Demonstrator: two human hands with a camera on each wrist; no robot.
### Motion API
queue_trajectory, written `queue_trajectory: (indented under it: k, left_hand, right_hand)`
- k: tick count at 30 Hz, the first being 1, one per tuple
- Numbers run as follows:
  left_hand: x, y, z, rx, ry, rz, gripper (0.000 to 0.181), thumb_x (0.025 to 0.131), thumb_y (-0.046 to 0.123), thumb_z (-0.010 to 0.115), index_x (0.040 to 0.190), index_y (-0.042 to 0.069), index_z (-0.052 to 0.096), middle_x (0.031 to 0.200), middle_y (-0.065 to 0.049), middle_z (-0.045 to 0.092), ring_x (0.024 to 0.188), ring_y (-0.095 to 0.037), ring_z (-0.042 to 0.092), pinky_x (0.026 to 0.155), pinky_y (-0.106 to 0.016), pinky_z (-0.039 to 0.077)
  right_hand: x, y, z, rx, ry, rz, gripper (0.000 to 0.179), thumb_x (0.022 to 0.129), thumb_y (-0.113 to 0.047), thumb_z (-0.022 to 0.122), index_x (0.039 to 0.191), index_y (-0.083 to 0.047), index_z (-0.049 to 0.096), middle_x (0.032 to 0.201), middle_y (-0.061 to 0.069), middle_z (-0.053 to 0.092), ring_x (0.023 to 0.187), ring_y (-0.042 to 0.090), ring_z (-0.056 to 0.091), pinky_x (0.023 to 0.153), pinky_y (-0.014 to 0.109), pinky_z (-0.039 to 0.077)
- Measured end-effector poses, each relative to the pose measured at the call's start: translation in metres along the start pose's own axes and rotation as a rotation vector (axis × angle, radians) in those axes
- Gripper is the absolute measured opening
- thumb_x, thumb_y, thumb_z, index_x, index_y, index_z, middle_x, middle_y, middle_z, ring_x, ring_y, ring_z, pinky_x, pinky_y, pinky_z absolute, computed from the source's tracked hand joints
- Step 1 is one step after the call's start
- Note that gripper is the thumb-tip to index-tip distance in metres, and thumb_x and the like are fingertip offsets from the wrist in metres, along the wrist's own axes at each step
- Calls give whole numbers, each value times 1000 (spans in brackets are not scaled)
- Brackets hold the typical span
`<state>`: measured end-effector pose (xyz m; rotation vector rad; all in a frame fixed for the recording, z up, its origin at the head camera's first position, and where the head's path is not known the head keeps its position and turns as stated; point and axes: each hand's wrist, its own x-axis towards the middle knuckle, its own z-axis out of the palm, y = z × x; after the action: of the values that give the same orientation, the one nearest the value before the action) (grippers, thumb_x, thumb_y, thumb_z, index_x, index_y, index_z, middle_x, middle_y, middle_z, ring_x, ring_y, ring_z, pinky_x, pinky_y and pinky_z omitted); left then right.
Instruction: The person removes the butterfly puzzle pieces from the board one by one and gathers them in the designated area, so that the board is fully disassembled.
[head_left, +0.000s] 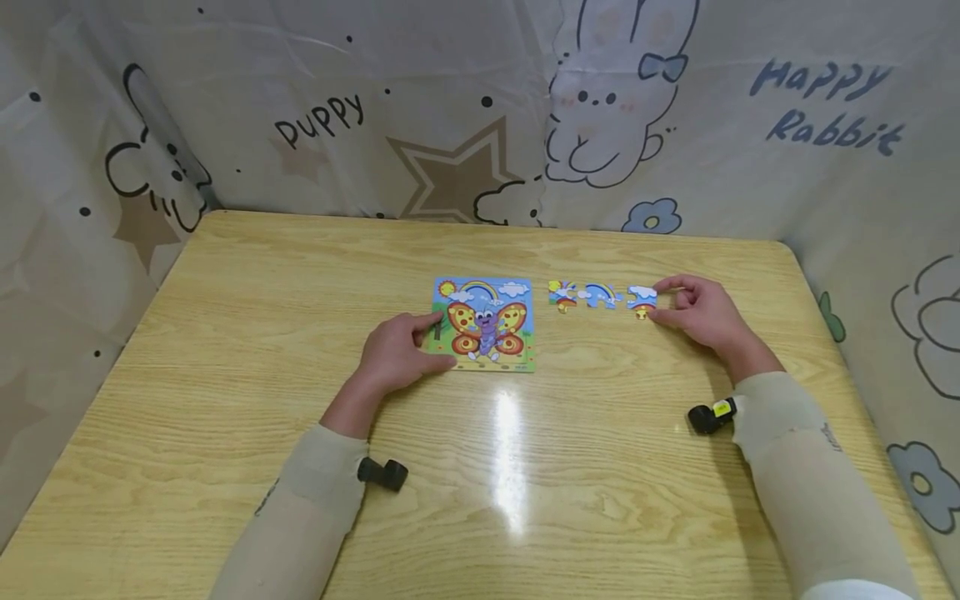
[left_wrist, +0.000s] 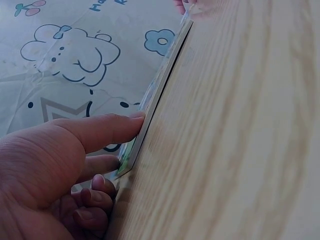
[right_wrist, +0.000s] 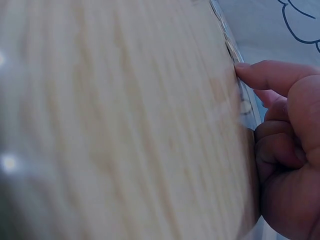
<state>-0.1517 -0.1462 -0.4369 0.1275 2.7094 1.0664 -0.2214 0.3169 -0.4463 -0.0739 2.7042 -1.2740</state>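
Observation:
A square butterfly puzzle board (head_left: pixel 486 329) lies flat near the middle of the table. My left hand (head_left: pixel 397 352) holds it at its lower left side, thumb near the front edge and index finger at the left edge. In the left wrist view the thumb (left_wrist: pixel 112 131) touches the board's edge (left_wrist: pixel 159 97). Right of the board, my right hand (head_left: pixel 701 312) pinches a puzzle piece with a cloud (head_left: pixel 642 298) between thumb and index finger. A rainbow piece (head_left: pixel 600 294) and a sun piece (head_left: pixel 562 294) lie between it and the board. The right wrist view shows the pieces only edge-on.
The light wooden table (head_left: pixel 262 283) ends at a printed curtain (head_left: pixel 450 100) at the back and sides. A small black camera sits on each wrist, the left one (head_left: pixel 384 474) and the right one (head_left: pixel 711 416). Light glares on the tabletop before the board.

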Motion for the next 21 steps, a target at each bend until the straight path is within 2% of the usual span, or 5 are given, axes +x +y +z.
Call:
queue_trajectory:
  k: [12, 21]
  left_hand:
    - [1, -2, 1, -1, 7, 5, 75, 76, 40, 87, 144, 21, 58, 83, -7, 48, 73, -22, 42, 65, -36, 30]
    - [2, -2, 1, -8, 8, 7, 76, 76, 38, 87, 144, 20, 58, 83, -6, 47, 73, -22, 42, 66, -36, 30]
  right_hand:
    - [-1, -2, 2, -15, 31, 18, 37, 90, -20, 77, 121, -3, 66, 61, -1, 37, 51, 13, 34, 55, 33, 32]
    - [-7, -7, 6, 28, 115, 9, 33, 87, -13, 77, 118, -4, 69, 61, -3, 38, 52, 11, 35, 56, 31, 33]
